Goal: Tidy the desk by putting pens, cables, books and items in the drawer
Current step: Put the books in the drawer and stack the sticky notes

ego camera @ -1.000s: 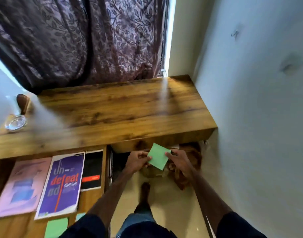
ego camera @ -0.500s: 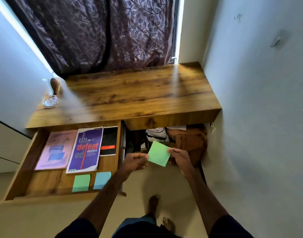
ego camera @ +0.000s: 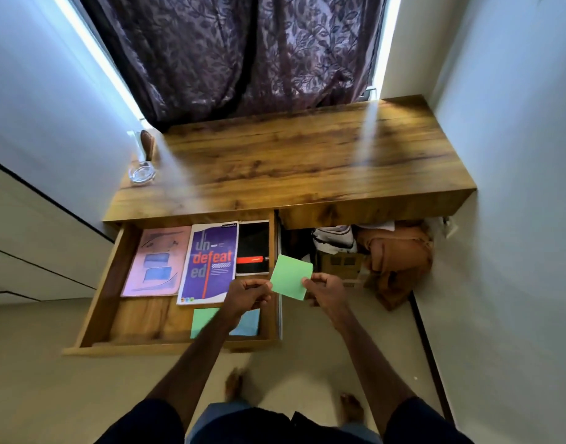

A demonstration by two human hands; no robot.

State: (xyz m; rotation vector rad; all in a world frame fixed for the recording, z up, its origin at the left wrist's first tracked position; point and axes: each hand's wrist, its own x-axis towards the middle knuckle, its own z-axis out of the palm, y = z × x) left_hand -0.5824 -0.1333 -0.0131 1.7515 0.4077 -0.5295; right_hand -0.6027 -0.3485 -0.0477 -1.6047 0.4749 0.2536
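I hold a green sticky-note pad (ego camera: 290, 277) between both hands, just right of the open wooden drawer (ego camera: 96, 302). My left hand (ego camera: 246, 294) pinches its left edge and my right hand (ego camera: 326, 291) pinches its right edge. Inside the drawer lie a pink booklet (ego camera: 156, 261), a purple book (ego camera: 209, 262) and a black notebook (ego camera: 253, 246) side by side. In front of them lie a green pad (ego camera: 203, 318) and a blue pad (ego camera: 249, 325), partly hidden by my left forearm.
The wooden desk top (ego camera: 294, 161) carries a glass ashtray (ego camera: 141, 173) and a brown object (ego camera: 147, 144) at its left end. Under the desk sit a cardboard box (ego camera: 341, 264), white cloth (ego camera: 334, 238) and a brown bag (ego camera: 397, 254). A white wall stands close on the right.
My view has pulled back and shifted left, showing the whole open drawer. Both hands with the green pad have moved left toward the drawer's right side.
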